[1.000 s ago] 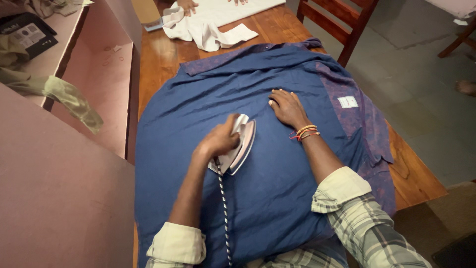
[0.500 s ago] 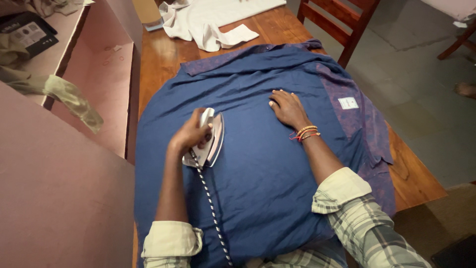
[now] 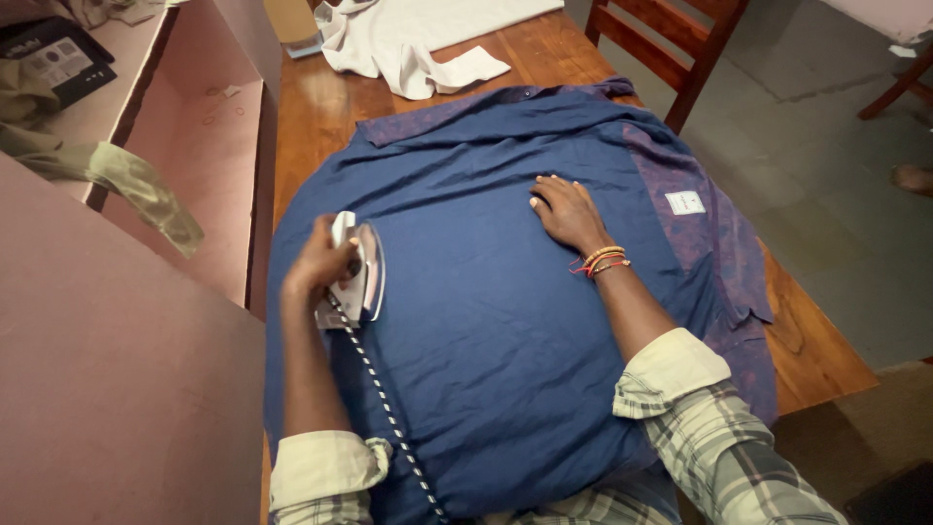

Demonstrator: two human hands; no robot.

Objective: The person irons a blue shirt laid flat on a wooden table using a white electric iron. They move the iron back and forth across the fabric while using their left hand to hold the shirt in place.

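Near the left edge of the wooden table (image 3: 321, 117), the left hand (image 3: 316, 264) is closed around the iron (image 3: 358, 274), nose pointing away from the person, while the right hand (image 3: 567, 210) lies flat, fingers spread, holding nothing, on the blue shirt (image 3: 486, 321) spread to the iron's right.

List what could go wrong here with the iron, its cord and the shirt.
1. The iron, gripped by the left hand, sits near the left edge of the blue shirt; it might slip off toward the table edge.
2. The striped cord trails across the cloth and could snag or crease it.
3. The right hand lies flat on the shirt; a pass that way could burn it.
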